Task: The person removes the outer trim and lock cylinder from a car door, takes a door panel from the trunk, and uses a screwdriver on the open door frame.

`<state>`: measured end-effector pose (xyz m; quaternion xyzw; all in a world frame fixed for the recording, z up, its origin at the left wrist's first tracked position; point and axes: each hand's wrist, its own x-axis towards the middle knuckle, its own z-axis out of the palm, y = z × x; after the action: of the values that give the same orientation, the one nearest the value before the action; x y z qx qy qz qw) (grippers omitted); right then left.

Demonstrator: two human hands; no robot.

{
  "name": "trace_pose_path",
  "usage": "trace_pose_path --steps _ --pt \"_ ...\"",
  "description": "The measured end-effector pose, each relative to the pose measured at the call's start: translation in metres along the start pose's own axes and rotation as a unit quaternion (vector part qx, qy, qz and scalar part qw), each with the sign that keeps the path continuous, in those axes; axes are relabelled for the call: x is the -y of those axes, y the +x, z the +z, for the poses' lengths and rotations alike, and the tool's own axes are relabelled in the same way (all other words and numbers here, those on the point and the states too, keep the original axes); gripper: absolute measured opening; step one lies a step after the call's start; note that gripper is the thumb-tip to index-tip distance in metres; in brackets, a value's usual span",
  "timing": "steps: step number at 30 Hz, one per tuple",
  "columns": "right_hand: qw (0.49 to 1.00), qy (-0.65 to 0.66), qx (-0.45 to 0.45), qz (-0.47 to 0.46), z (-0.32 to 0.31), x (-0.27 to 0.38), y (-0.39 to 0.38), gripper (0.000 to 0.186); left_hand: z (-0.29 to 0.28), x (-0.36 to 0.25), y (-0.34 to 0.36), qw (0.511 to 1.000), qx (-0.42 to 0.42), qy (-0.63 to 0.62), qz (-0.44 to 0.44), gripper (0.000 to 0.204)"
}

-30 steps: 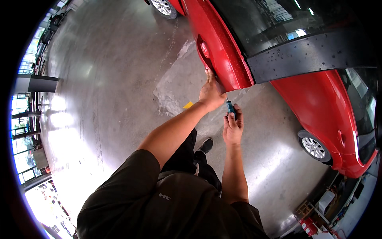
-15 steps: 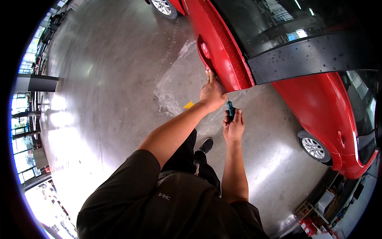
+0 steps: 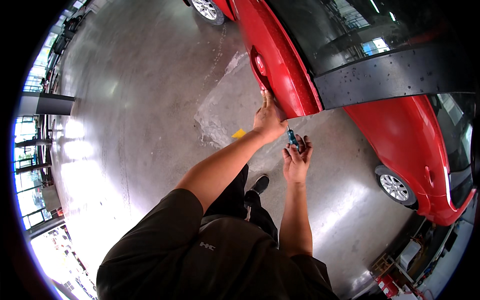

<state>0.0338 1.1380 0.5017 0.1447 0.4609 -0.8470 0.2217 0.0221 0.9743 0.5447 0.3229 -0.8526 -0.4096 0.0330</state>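
My left hand (image 3: 270,122) rests against the outer panel of a red car door (image 3: 287,70), just below the recessed door handle (image 3: 259,64). Its visible fingers stretch up along the panel, and the thumb side lies by the door's end edge. A screwdriver (image 3: 292,137) with a teal handle points up at that edge, its thin shaft beside my left hand and its tip hidden. Around the lower end of its handle are the fingertips of my right hand (image 3: 297,160), loosely closed, with some fingers partly lifted.
The dark window and black pillar trim (image 3: 390,75) of the door reach to the right. Behind stands red car bodywork with a rear wheel (image 3: 395,185). A yellow patch (image 3: 239,133) marks the grey floor. Shelving with equipment (image 3: 400,267) stands at lower right.
My right hand's fingers have loosened and spread around the screwdriver handle, and the hand has turned slightly. My left hand stays against the door. The whole view has shifted a little.
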Motion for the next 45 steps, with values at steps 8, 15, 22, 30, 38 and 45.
trace_pose_path --steps 8,15,22,30,38,45 --pt "0.994 0.006 0.013 0.112 -0.006 0.011 0.006 0.033 0.001 0.003 0.003 1.0 -0.014 -0.007 0.01 0.112" --pt "0.995 -0.08 0.042 -0.031 -0.015 -0.001 0.008 0.028 0.007 0.001 0.004 1.0 0.001 0.008 0.021 0.114" --pt "0.992 0.018 0.025 0.121 -0.011 0.009 0.004 0.035 0.002 0.003 0.0 1.0 0.011 0.023 0.012 0.112" --pt "0.987 -0.014 0.115 0.115 -0.024 0.009 0.012 0.031 0.007 0.009 0.004 0.999 -0.015 0.027 0.025 0.113" --pt "0.999 -0.027 0.013 0.028 -0.003 0.005 0.0 0.024 0.004 0.007 0.003 1.0 0.011 0.025 0.01 0.114" --pt "0.985 -0.007 0.056 0.16 -0.022 0.017 0.01 0.04 0.005 0.005 0.003 0.999 -0.003 0.033 0.029 0.114"
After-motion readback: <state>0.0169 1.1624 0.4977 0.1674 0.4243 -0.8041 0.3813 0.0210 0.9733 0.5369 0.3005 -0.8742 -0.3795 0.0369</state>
